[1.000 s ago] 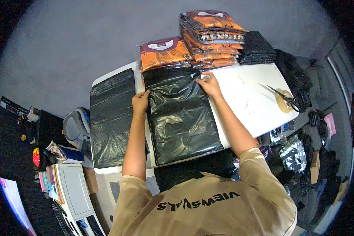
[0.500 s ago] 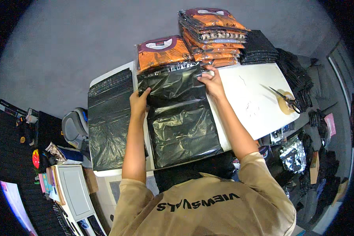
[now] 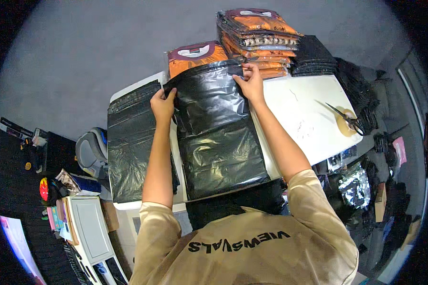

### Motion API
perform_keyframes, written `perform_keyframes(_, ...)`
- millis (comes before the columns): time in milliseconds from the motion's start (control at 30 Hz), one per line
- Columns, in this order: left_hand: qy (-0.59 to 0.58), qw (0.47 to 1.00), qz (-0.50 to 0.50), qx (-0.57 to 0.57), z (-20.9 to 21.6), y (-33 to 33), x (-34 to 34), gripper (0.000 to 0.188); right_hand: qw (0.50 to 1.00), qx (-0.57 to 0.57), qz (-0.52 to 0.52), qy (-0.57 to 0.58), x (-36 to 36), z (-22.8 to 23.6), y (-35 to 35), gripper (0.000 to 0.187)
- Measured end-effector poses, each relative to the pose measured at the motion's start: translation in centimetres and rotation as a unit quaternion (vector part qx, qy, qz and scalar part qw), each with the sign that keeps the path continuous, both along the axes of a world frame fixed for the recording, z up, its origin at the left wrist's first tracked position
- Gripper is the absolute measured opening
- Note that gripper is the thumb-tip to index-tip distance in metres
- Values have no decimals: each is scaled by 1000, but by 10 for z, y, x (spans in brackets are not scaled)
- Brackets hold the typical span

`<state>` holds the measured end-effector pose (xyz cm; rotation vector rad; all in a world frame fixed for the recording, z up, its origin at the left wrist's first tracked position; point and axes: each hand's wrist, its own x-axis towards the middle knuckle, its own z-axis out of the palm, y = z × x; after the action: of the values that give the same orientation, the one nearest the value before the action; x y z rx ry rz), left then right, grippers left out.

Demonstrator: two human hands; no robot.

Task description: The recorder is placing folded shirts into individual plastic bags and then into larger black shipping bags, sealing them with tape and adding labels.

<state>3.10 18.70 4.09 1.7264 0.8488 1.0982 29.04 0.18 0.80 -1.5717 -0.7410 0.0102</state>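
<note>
A black plastic mailing bag (image 3: 221,147) lies lengthwise on the white table (image 3: 309,114), its far end lifted and bowed upward. My left hand (image 3: 163,107) pinches the bag's upper left edge between thumb and fingers. At the upper right corner, my right hand (image 3: 251,86) grips the same bag, thumb on the near face. Just beyond the raised end sits an orange and maroon shirt (image 3: 197,54) folded in clear plastic, its lower part hidden by the bag. Whether anything is inside the bag cannot be seen.
Flat black bags (image 3: 133,147) lie at the table's left. Behind, at right, rises a stack of packed shirts (image 3: 261,45) beside piled black packages (image 3: 313,57). Scissors (image 3: 353,124) rest over a tape roll (image 3: 343,127) near the right edge. A grey chair (image 3: 91,151) stands left.
Both hands have moved slightly away from me, raising the bag's far end. It now covers more of the folded shirt, and the bag's upper part looks smoother.
</note>
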Motion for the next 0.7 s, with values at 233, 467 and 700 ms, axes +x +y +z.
perform_keyframes(233,146,966,42,209,-17,-68,-46,36,961,-169,31,-216,-69,15,-67,53)
perform_keyframes(467,379,850,-185,316,-36,-175,-60,69,825,-459,196,-264,-148,2,-107,68)
perform_keyframes(700,448,848,-114,260,-24,-159,-97,72,858,-426,99,-270,-131,-4,-150,68)
